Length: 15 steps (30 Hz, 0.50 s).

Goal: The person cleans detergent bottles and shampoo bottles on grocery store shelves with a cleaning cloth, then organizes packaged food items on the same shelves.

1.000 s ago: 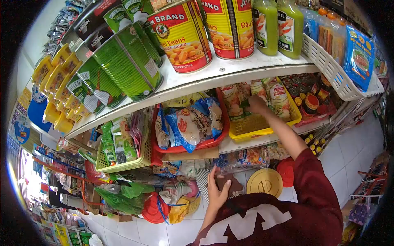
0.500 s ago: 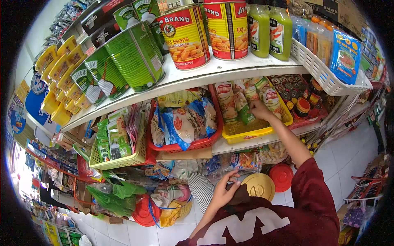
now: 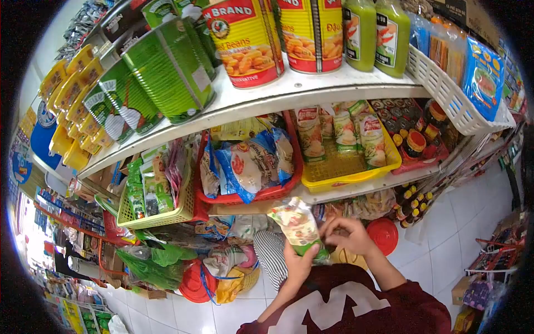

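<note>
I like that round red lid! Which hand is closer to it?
Right. The right hand is just beside the red lid, on its left; the left hand is farther left, holding the packet.

Bean cans above red basket and yellow basket

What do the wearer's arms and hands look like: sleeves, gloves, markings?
Both hands are bare: left hand, right hand, no gloves, rings or watch visible. Dark red sleeve on the right arm, forearms uncovered; the matching top carries large white lettering.
</note>
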{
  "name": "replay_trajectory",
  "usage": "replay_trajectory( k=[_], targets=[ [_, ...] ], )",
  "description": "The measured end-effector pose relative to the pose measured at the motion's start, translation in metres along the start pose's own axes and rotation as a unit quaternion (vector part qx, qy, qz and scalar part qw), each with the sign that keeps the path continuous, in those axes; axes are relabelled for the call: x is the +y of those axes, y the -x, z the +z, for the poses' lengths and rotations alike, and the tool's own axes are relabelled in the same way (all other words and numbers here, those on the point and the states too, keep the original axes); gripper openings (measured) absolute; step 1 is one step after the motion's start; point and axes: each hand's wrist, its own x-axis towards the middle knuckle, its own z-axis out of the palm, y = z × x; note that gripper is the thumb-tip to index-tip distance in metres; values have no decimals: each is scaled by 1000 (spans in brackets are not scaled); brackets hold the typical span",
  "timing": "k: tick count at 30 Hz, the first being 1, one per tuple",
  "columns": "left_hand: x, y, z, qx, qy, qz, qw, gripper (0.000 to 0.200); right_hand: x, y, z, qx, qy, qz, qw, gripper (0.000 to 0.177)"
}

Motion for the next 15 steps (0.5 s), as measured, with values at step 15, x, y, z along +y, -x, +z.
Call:
replay_trajectory(
  k=[15],
  targets=[
    [-7, -4, -13, -7, 11, -104, 995, 38, 46, 53, -39, 314, 112, 204, 921, 42]
  ],
)
